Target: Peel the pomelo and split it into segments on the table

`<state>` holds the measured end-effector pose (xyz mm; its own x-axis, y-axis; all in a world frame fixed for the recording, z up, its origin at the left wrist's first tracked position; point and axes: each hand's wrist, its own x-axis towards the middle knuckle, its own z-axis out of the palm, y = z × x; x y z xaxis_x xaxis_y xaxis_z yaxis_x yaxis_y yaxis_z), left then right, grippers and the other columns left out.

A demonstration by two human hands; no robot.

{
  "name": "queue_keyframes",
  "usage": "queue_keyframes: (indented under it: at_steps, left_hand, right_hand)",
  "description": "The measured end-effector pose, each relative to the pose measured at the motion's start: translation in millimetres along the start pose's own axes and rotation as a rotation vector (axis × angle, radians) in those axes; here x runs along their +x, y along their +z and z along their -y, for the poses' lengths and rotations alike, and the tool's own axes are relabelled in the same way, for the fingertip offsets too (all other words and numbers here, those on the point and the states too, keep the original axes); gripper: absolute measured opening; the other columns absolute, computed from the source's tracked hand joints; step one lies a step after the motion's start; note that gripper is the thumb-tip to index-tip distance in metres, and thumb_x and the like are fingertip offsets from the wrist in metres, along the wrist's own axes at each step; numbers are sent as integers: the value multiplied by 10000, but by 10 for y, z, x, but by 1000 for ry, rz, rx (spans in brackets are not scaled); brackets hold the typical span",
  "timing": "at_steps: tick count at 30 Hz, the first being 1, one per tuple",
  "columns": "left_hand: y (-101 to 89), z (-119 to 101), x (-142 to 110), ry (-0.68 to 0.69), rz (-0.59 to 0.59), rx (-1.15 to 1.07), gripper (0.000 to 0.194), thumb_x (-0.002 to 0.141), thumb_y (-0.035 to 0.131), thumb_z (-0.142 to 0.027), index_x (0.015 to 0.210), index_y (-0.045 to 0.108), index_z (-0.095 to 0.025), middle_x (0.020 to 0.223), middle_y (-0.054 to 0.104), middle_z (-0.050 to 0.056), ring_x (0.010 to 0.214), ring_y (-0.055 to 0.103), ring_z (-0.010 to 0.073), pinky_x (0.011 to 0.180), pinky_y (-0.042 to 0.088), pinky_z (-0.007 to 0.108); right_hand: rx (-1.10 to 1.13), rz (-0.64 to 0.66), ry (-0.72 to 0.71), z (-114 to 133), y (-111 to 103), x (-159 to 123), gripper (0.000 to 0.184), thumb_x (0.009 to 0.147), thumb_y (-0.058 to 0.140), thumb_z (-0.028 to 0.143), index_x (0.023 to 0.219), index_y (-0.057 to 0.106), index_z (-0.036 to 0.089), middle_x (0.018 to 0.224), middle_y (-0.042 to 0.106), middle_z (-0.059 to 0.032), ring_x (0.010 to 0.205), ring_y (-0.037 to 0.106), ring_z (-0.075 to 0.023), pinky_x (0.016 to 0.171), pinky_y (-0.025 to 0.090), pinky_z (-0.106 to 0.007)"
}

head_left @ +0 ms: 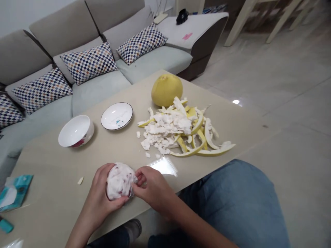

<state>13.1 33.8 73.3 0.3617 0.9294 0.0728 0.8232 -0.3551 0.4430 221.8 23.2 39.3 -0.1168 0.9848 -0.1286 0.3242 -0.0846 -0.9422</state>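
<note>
A peeled pomelo (pixel 119 181), mostly covered in white pith with reddish flesh showing through in spots, is at the table's near edge. My left hand (pixel 99 193) wraps around its left side, thumb along the bottom. On the right side of the fruit, my right hand (pixel 150 184) pinches at the pith with thumb and curled fingers; whatever lies between those fingertips is too small to make out. Beyond the hands lies a heap of yellow-and-white pomelo peel (pixel 181 129). Behind that heap stands a whole yellow pomelo (pixel 167 90).
A white bowl (pixel 77 131) and a dark-rimmed plate (pixel 117 116) stand on the beige table (pixel 108 148). At the left lie a teal tissue pack (pixel 16 191), a small teal object (pixel 5 225) and a pale scrap (pixel 80 180). A grey sofa (pixel 95 82) with checkered cushions runs behind.
</note>
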Motion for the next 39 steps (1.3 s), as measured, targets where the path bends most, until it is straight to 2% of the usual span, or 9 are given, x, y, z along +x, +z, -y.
queue_keyframes:
  at_steps: [7, 14, 18, 22, 26, 29, 33, 36, 39]
  left_hand:
    - [-9, -13, -3, -4, -6, 13, 810, 701, 802, -382, 1378, 373, -259, 1353, 498, 157, 1270, 497, 363, 1051, 443, 558]
    - [-43, -18, 18, 4, 24, 8, 806, 711, 799, -401, 1388, 384, -257, 1372, 502, 152, 1280, 511, 343, 1059, 457, 526]
    - [-96, 14, 49, 30, 64, -11, 814, 705, 805, -398, 1402, 402, -276, 1402, 503, 150, 1303, 509, 353, 1074, 452, 529]
    - [-186, 84, 124, 101, 166, -40, 853, 695, 818, -393, 1436, 407, -299, 1437, 495, 149, 1336, 495, 355, 1100, 441, 515]
    - [-251, 113, 163, 140, 213, -52, 887, 667, 847, -447, 1439, 429, -324, 1473, 470, 140, 1362, 475, 354, 1104, 449, 498]
    - [-212, 68, 101, 67, 138, -56, 940, 661, 850, -463, 1470, 385, -343, 1529, 388, 147, 1394, 428, 383, 1101, 434, 556]
    - [-20, -48, -54, -146, -58, -58, 807, 791, 734, -412, 1481, 333, -295, 1495, 390, 157, 1397, 411, 361, 1103, 409, 600]
    - [144, -108, -133, -133, -152, -24, 747, 796, 709, -389, 1444, 365, -249, 1456, 417, 166, 1369, 427, 354, 1116, 377, 613]
    - [234, -112, -165, -90, -203, 14, 745, 790, 705, -366, 1433, 349, -243, 1439, 421, 170, 1350, 429, 352, 1109, 376, 616]
  right_hand:
    - [-77, -33, -34, -39, 6, 119, 121, 716, 609, 57, 711, 604, 177, 646, 592, 24, 586, 512, -112, 577, 388, -225]
    - [190, 43, 18, -104, -68, 127, 125, 749, 591, 71, 729, 618, 191, 616, 582, 45, 581, 540, -106, 552, 428, -195]
    - [59, -103, -69, -181, -242, 165, 223, 757, 543, 47, 831, 688, 200, 730, 620, 12, 640, 567, -123, 600, 458, -220]
    - [-155, -262, -213, -320, -498, 233, 236, 875, 499, 121, 903, 724, 186, 868, 670, -66, 803, 627, -183, 763, 508, -311]
    - [-365, -385, -254, -329, -587, 230, 234, 903, 540, 192, 1053, 716, 156, 1156, 662, -172, 1096, 605, -285, 958, 479, -451]
    - [-306, -161, -250, -179, -529, 212, 248, 890, 584, 216, 1089, 720, 158, 1109, 710, -142, 1051, 644, -255, 934, 500, -404]
    - [-122, 265, -37, 59, -446, 323, 200, 860, 633, 338, 863, 764, 187, 743, 735, -31, 659, 668, -155, 606, 507, -248]
    - [-53, 464, 131, 166, -419, 497, 220, 799, 682, 371, 703, 730, 178, 551, 649, 9, 447, 567, -108, 438, 432, -206]
    - [-13, 598, 282, 249, -408, 649, 234, 760, 693, 270, 551, 643, 177, 464, 590, 31, 398, 531, -91, 406, 438, -191]
